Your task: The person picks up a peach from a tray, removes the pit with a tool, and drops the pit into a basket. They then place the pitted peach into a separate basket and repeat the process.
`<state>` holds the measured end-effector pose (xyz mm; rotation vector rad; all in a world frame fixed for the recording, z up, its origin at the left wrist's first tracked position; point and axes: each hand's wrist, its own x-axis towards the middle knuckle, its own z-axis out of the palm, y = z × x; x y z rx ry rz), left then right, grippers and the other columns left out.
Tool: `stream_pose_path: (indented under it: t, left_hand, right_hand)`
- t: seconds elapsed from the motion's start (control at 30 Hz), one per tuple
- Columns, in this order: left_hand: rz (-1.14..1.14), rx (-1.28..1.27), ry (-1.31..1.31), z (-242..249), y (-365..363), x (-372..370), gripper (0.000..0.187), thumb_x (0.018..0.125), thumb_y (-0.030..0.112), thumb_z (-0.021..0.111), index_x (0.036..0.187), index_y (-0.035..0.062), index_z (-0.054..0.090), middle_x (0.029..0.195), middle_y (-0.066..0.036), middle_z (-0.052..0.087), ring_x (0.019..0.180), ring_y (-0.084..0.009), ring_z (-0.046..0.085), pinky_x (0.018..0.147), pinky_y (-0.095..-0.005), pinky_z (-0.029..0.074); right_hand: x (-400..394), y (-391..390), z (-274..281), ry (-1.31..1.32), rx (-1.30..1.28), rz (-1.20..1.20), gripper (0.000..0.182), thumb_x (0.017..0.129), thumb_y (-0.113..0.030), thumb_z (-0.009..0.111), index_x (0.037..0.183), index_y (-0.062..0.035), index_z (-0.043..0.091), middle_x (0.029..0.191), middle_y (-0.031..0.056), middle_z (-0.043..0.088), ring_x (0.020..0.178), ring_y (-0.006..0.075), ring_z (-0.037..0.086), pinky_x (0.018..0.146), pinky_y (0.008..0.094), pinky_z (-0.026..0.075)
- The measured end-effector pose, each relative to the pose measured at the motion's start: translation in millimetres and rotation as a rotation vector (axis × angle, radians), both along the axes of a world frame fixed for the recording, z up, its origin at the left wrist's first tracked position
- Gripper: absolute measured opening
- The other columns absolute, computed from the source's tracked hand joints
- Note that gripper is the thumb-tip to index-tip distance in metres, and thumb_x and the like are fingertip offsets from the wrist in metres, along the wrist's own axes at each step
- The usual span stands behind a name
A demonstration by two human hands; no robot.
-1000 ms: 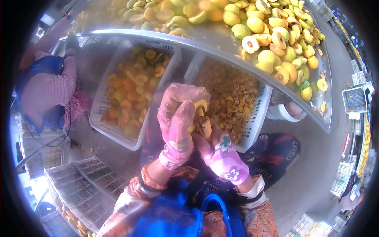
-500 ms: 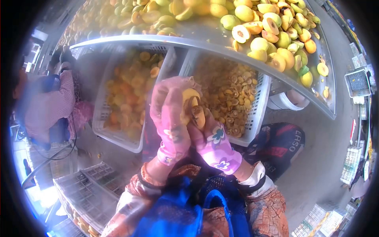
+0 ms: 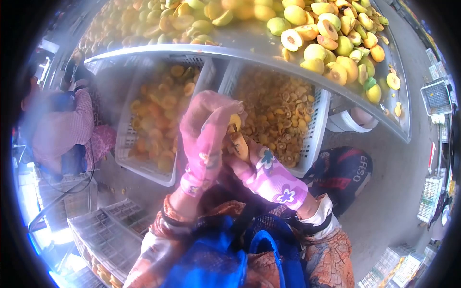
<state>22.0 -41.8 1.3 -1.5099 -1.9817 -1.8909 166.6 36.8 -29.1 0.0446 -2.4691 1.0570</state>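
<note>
**Pitting fruit over the crates, both gloves on one piece**

Far off to the left of the fingers, another person in a checked pink sleeve (image 3: 62,127) was crouched by the desk edge. Closer in, a white crate of orange fruit halves (image 3: 161,113) sat under the steel desk (image 3: 307,77), just left of and behind the left hand.

The left hand (image 3: 204,139), in a pink glove with a clear plastic one over it, was curled around a yellow fruit (image 3: 234,121), fingers (image 3: 211,103) wrapped over the top and pinching it from the left side. Only a sliver of the fruit showed between the gloves. Right up against it, the right hand (image 3: 266,168) in a pink flowered glove had its fingers pressed together around a brownish tool or pit (image 3: 238,144), sitting just under the fruit and touching it. Honestly couldn't tell which of the two it was, too blurry.

Behind the right-hand fingers was a second white crate full of pits and scraps (image 3: 281,113). Up and to the right, on top of the desk, lay a pile of whole and halved yellow fruit (image 3: 331,43). Below everything, a blue apron (image 3: 211,259) filled the bottom.
</note>
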Motion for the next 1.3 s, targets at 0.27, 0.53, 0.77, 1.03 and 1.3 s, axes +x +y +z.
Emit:
stream_pose_path:
  t: [0.27, 0.53, 0.77, 1.03, 1.3]
  left_hand:
    - [0.046, -0.469, -0.593, 15.4, 14.6, 7.1, 0.015, 0.084, 0.011, 0.055, 0.085, -0.0007, 0.064, 0.078, -0.003, 0.061, 0.073, -0.0094, 0.056, 0.068, -0.0241, 0.045]
    - [0.131, -0.411, -0.440, 27.0, 8.4, 16.8, 0.018, 0.085, 0.013, 0.055, 0.087, -0.0016, 0.063, 0.079, -0.002, 0.059, 0.071, -0.0079, 0.052, 0.068, -0.0224, 0.043]
    - [-0.102, -0.083, -0.389, 17.1, 1.9, 2.2, 0.015, 0.084, 0.010, 0.057, 0.086, -0.0041, 0.064, 0.078, -0.010, 0.064, 0.067, -0.0121, 0.059, 0.062, -0.0262, 0.048]
    - [-0.431, -0.382, -0.544, 7.8, 4.7, -25.9, 0.028, 0.086, 0.023, 0.061, 0.083, -0.0050, 0.067, 0.077, -0.008, 0.065, 0.069, -0.0118, 0.061, 0.060, -0.0243, 0.047]
    - [-0.687, -0.307, -0.634, 3.8, -2.4, -36.3, 0.032, 0.085, 0.027, 0.064, 0.089, -0.0039, 0.069, 0.082, -0.008, 0.068, 0.073, -0.0139, 0.062, 0.067, -0.0261, 0.049]
  right_hand:
    - [-4.1, 11.2, -5.7, -0.381, -0.229, -0.024, 0.034, 0.095, -0.028, 0.055, 0.118, -0.0045, 0.051, 0.100, 0.0238, 0.061, 0.097, 0.0438, 0.057, 0.077, 0.0471, 0.046]
    - [-8.2, -4.3, 3.5, -0.143, -0.440, -0.142, 0.028, 0.097, -0.026, 0.052, 0.118, -0.0069, 0.053, 0.088, 0.0085, 0.062, 0.076, 0.0251, 0.061, 0.065, 0.0347, 0.047]
    - [-3.3, 7.3, 36.6, -0.670, -1.362, 0.218, 0.019, 0.096, -0.027, 0.055, 0.091, -0.0103, 0.049, 0.064, -0.0030, 0.044, 0.047, 0.0064, 0.037, 0.043, 0.0238, 0.030]
    - [0.8, 16.1, 38.3, -0.897, -1.660, 0.257, 0.019, 0.092, -0.031, 0.055, 0.090, -0.0143, 0.047, 0.062, -0.0056, 0.037, 0.041, 0.0032, 0.029, 0.038, 0.0200, 0.025]
    - [-1.3, 8.8, 32.3, -0.861, -1.939, 0.443, 0.021, 0.092, -0.034, 0.058, 0.090, -0.0150, 0.049, 0.057, -0.0075, 0.036, 0.037, 0.0011, 0.026, 0.034, 0.0185, 0.023]
